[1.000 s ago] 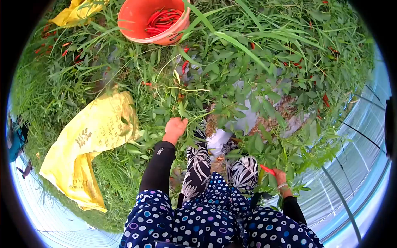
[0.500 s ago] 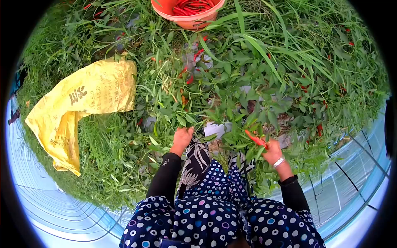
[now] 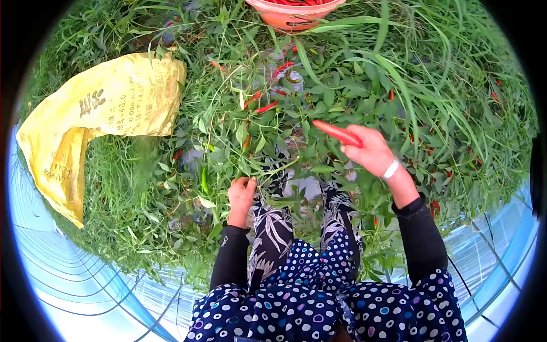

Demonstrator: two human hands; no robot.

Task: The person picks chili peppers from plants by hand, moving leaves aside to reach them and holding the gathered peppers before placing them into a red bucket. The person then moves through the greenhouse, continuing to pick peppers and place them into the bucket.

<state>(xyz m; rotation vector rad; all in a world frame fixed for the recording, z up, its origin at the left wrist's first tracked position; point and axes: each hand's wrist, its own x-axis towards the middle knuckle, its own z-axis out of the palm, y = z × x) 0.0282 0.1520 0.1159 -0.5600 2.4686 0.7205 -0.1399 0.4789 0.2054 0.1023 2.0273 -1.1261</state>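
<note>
My right hand (image 3: 373, 151) is closed around a long red chili pepper (image 3: 337, 133), whose tip points up and to the left above the leaves. Lower down on the left, my left hand (image 3: 242, 196) has its fingers pinched at a green pepper plant stem (image 3: 279, 169), which runs from the fingertips toward the upper right. A green chili pepper (image 3: 204, 179) hangs just left of that hand. Further up among the leaves, several red peppers show, including one red chili (image 3: 266, 107) and another (image 3: 252, 100).
An orange-red bucket (image 3: 290, 21) holding red chilies stands at the top edge. A yellow printed sack (image 3: 128, 97) lies over the grass at left. Long grass blades (image 3: 393, 74) arch over the plants at right. Clear plastic sheeting with hoops lies along both lower sides.
My right hand has risen, moving slightly left with the red chili in it. The left hand stays low among the plants. The view has shifted, with the bucket nearer the top edge.
</note>
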